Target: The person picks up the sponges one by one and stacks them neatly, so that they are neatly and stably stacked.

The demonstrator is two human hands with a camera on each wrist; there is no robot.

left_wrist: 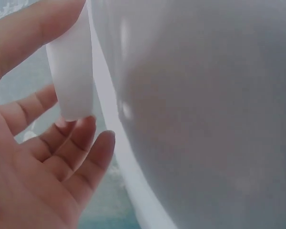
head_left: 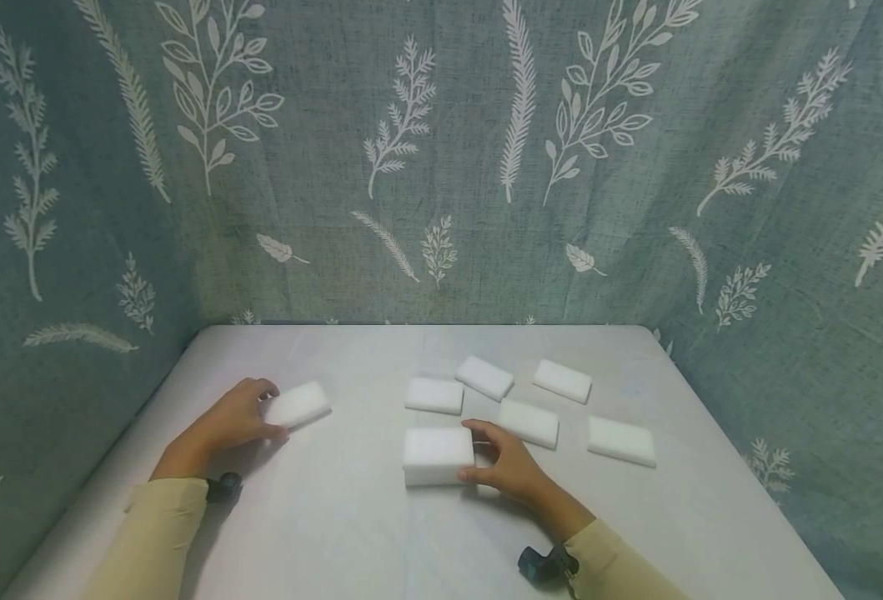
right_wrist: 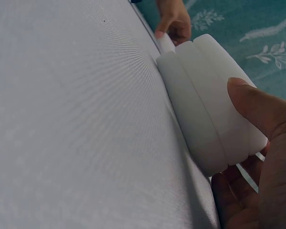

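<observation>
On the left of the table in the head view, my left hand point(head_left: 234, 417) holds a white sponge point(head_left: 300, 404) by its near end, thumb on one side and fingers on the other. The left wrist view shows that sponge point(left_wrist: 74, 81) edge-on between thumb and fingertips. Near the middle, my right hand point(head_left: 514, 468) grips the right end of a stack of white sponges point(head_left: 437, 454). Three layers of this stack point(right_wrist: 205, 105) show in the right wrist view, with the thumb across the upper ones and the fingers around the far side.
Several loose white sponges lie flat behind and right of the stack, among them one sponge point(head_left: 433, 395) just behind it and another point(head_left: 621, 441) at the far right. The white table point(head_left: 321, 533) meets a leaf-patterned curtain point(head_left: 449, 167) at its back and sides.
</observation>
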